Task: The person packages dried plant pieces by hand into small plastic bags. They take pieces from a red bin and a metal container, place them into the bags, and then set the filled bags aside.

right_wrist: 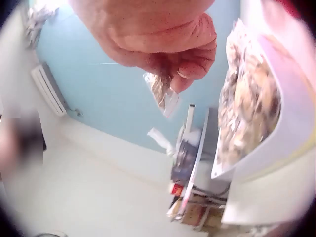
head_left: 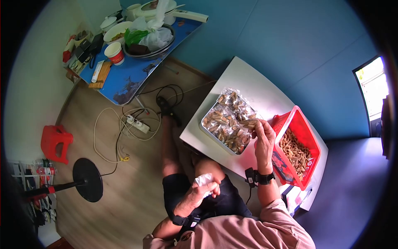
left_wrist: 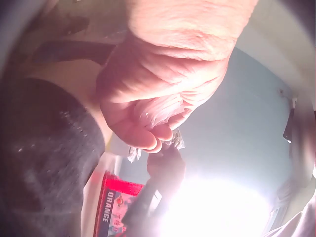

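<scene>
My right hand (head_left: 264, 143) pinches a small clear bag of brown pieces (right_wrist: 159, 91) over the near right side of a metal tray (head_left: 229, 150). Similar filled bags (head_left: 226, 120) fill that tray; they also show in the right wrist view (right_wrist: 249, 98). Above my lap, my left hand (head_left: 201, 194) has its fingers curled round crumpled clear plastic (head_left: 204, 179), seen against the palm in the left wrist view (left_wrist: 158, 109). A red basket (head_left: 314, 141) beside my right hand holds loose brown pieces (head_left: 295, 153).
The tray and basket stand on a white table (head_left: 240, 70). A blue table (head_left: 128, 79) at the back left bears bowls, a paper cup (head_left: 114, 54) and bags. On the floor are a power strip (head_left: 137, 124), cables, a red stool (head_left: 57, 143) and a round black base (head_left: 88, 179).
</scene>
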Available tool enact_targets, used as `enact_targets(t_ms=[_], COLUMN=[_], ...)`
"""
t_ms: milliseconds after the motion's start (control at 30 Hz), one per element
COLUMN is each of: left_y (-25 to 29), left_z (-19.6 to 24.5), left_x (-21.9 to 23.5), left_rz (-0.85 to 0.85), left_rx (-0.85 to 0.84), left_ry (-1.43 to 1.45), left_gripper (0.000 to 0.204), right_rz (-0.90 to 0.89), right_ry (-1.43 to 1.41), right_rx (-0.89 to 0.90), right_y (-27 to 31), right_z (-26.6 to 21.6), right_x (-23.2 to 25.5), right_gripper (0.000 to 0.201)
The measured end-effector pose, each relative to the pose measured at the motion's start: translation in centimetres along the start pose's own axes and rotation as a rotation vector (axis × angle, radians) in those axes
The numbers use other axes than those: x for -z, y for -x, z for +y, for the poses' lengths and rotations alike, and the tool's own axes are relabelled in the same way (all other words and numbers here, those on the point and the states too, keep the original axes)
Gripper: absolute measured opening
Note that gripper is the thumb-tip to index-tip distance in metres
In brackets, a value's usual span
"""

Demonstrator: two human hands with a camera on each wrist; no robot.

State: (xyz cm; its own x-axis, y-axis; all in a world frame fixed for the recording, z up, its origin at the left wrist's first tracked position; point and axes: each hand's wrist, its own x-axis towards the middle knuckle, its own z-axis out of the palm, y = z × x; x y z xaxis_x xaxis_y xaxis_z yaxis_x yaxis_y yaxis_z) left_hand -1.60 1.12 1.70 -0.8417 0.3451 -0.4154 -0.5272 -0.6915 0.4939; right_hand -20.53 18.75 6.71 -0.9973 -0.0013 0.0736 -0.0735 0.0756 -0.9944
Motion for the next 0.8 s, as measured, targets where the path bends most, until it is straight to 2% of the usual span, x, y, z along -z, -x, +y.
enact_targets(t_ms=[33, 67, 133, 233, 333, 467, 500, 733, 800], left_y=[-0.4, -0.8, -1.2, -1.2, 0.8, 1.7, 2.3, 5.7, 6.7], left_z=[0.4, 0.8, 1.9, 2.9, 4.2, 1.6, 1.3, -1.1, -1.6], left_x=[-0.2, -0.4, -1.1, -2.9, -6.1, -6.0, -6.2, -6.5, -6.9], left_rz=[0.051, 0.102, 0.165, 0.278, 0.264, 0.294, 0.355, 0.451, 0.456], left_rx=[-0.077, -0.156, -0.236, -0.392, -0.428, -0.54, -0.503, -0.553, -0.535], left_ry=[-0.023, -0.047, -0.164, -0.332, -0.416, -0.462, -0.51, -0.553, -0.544], left_gripper=[0.021, 0.023, 0.028, 0.033, 0.028, 0.027, 0.029, 0.028, 0.026], right_rz=[0.014, 0.016, -0.099, -0.182, -0.282, -0.35, -0.388, -0.488, -0.426], right_ry=[-0.175, -0.178, -0.441, -0.529, -0.677, -0.662, -0.637, -0.639, -0.582], right_rx=[-0.063, -0.06, -0.275, -0.403, -0.53, -0.564, -0.56, -0.592, -0.562], right_y=[0.5, 1.0, 2.4, 5.4, 8.2, 11.2, 11.9, 16.0, 16.6], right_z=[-0.3, -0.6, -1.2, -1.7, -2.1, -1.7, -1.4, -0.6, -1.1], right_x=[-0.3, -0.4, -0.3, -1.0, -1.0, -0.7, -0.4, 0.8, 1.1], right_gripper=[0.022, 0.022, 0.019, 0.019, 0.021, 0.024, 0.024, 0.024, 0.023])
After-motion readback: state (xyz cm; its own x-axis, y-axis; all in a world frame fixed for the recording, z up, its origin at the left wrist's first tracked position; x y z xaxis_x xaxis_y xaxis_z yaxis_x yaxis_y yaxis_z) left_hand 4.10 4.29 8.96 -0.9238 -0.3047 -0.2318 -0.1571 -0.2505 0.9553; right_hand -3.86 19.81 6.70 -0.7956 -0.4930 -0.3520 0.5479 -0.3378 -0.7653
